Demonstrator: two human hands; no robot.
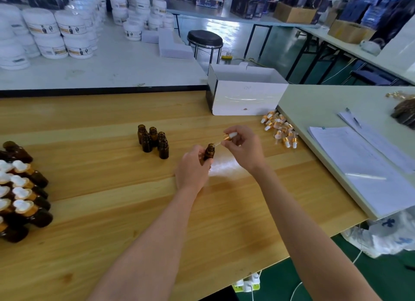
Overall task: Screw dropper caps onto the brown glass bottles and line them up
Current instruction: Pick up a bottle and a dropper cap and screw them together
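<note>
Left hand point(190, 168) gripped 1 brown glass bottle point(209, 153), fingers curled round its body, held upright just above the wooden table point(112, 188) near the middle, a bit toward the right edge. Right hand point(243, 146) pinched a dropper cap point(229, 136) between thumb and fingertips, gold collar and white bulb showing, cap tilted with the bulb up and to the right. Its glass pipette tip sat at the bottle's mouth and the collar was not yet down on the neck (how far the tip was inside, cannot tell). Cluster of uncapped bottles point(153, 141), 5 countable, stood upright and packed touching each other, left of the hands toward the table's far edge. Capped bottles point(22, 197) with white bulbs and gold collars were grouped in rows at the left edge, partly cut off by the frame, with 1 uncapped bottle at the far end of that group. Loose dropper caps point(279, 130) lay in a heap near the far right corner, just beside a pale adjoining table point(314, 103). A white open box point(244, 91) sat at the far edge, right behind the heap. Paper sheets point(359, 161) and a pen point(353, 118) lay on the pale table. Behind, white jars point(56, 31) stood stacked on another table, and a black stool point(204, 39) stood on the floor.
</note>
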